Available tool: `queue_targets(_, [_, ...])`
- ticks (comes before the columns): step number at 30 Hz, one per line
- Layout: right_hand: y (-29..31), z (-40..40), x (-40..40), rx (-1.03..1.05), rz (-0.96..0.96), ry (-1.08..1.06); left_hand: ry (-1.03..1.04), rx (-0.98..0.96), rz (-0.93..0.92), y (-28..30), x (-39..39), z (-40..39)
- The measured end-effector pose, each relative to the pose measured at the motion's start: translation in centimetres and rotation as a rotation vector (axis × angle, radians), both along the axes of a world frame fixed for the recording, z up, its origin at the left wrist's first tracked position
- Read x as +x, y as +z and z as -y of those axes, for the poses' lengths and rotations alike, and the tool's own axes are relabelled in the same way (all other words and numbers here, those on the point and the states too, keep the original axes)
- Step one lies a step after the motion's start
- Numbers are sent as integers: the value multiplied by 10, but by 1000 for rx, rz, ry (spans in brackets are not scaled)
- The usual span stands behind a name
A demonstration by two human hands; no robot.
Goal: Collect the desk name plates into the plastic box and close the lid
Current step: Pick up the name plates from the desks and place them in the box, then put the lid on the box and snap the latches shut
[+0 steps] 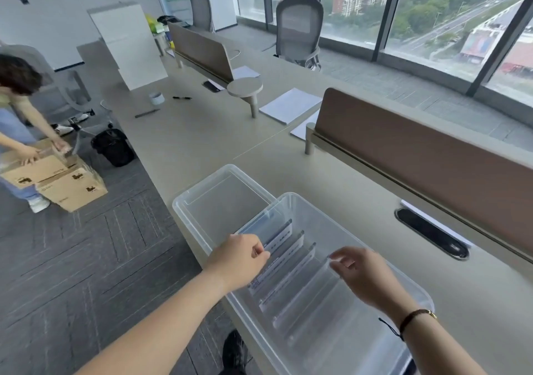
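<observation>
A clear plastic box (403, 276) sits at the desk's near edge. Several clear acrylic name plates (291, 262) stand in a row inside it. Its clear lid (222, 195) lies flat on the desk just beyond, partly under the box's far end. My left hand (239, 259) is over the box's left side, fingers pinched on the farthest name plate (278, 237). My right hand (366, 276) hovers over the box's right side, fingertips closed on the right end of a nearer plate (317, 285).
A brown desk divider (418, 155) runs along the right, with a black cable slot (432, 233) near it. Paper stacks (288, 104), a phone (211, 86), a pen (182, 97) and a cup (157, 98) lie farther off. A person (20, 115) bends over cardboard boxes (57, 178) on the floor, left.
</observation>
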State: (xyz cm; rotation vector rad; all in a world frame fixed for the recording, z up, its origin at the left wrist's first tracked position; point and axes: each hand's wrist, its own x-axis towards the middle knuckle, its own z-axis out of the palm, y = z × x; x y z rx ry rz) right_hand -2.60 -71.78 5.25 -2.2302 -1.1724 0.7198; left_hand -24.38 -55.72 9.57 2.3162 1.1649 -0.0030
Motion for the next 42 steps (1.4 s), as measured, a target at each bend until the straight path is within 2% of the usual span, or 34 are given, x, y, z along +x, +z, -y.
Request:
queue_targets(6, [14, -69, -21, 24, 7, -46, 99, 71, 24, -14, -5, -111])
queue_targets(13, [9, -228, -41, 62, 84, -175, 194, 43, 8, -65, -8, -299])
queue_targets(17, [-11, -309, -49, -23, 98, -168, 166, 27, -106, -93, -13, -383])
queue_targets(20, [-34, -342, -45, -144, 96, -192, 99, 25, -198, -116, -13, -425])
queue_targets(25, [-69, -362, -22, -418, 165, -212, 44, -16, -311, -155, -11, -455])
queue_targets(28, [-91, -372, -9, -521, 206, -227, 58, -31, -312, -177, -9, -459])
queue_targets(33, [-123, -389, -7, -559, 211, -241, 136, -29, -251, -197, -10, -462])
queue_targets(42, [-149, -386, -10, -594, 161, -332, 116, 32, -245, -208, -9, -457])
